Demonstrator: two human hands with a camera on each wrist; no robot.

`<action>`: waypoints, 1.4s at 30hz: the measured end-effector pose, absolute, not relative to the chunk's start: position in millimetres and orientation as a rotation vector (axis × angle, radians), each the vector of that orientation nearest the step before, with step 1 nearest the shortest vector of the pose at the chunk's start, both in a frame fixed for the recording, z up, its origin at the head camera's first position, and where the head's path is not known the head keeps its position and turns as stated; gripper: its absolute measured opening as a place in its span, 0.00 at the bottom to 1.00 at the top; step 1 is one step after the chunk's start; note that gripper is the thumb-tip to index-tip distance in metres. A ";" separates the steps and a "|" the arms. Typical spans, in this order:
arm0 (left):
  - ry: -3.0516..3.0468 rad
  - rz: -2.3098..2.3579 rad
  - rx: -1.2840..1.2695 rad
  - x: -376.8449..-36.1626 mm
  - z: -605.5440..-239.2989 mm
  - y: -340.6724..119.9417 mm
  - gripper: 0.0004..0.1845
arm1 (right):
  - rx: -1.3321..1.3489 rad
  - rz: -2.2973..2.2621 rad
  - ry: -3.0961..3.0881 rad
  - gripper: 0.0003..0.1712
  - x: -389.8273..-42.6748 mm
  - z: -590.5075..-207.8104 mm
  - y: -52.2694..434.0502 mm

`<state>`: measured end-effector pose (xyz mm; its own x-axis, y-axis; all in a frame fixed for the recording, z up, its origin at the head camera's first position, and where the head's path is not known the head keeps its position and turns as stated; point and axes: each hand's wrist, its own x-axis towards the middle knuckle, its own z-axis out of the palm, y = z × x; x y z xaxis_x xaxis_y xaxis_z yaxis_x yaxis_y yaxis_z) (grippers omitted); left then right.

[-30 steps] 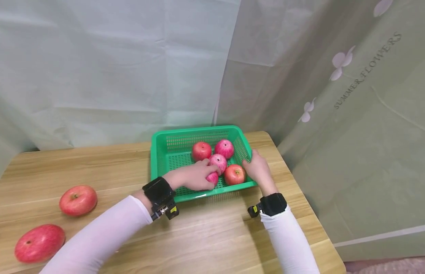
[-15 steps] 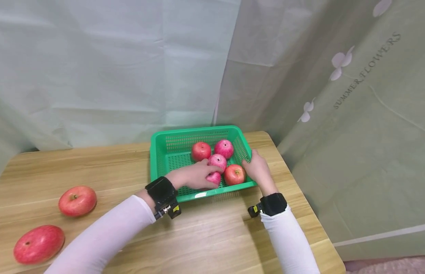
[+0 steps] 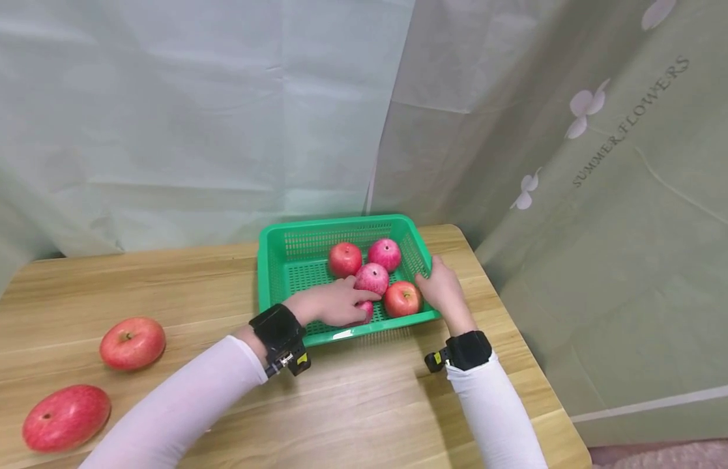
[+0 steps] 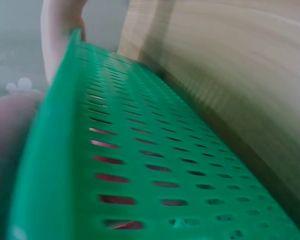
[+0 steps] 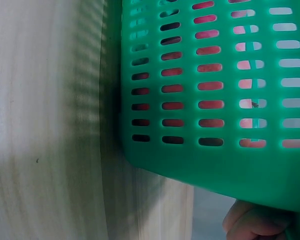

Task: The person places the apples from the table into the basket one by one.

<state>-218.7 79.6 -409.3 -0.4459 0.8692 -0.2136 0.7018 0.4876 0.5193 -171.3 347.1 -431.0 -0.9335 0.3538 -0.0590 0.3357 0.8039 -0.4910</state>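
The left hand [image 3: 334, 304] curls around a small pink-red apple [image 3: 366, 309] inside the green slotted plastic basket [image 3: 281, 260] — near its front wall, touching another apple. The right hand [image 3: 442, 290] grips the basket's right rim.

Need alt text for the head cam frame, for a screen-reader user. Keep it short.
A person's left hand grips a red apple inside a green plastic basket that holds four more apples, while the right hand grips the basket's right rim. The basket sits on a wooden table; two larger apples lie at the table's left end.
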 end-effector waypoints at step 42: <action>2.226 0.605 1.282 -226.3 -421.3 68.8 0.36 | -0.571 0.776 -2.961 0.32 -172.8 -433.6 347.2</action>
<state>-226.3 68.8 -421.3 -0.4339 0.8792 -0.1970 0.6584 0.4587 0.5968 -172.8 347.2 -433.6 -0.9324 0.3554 -0.0649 0.3416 0.8087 -0.4789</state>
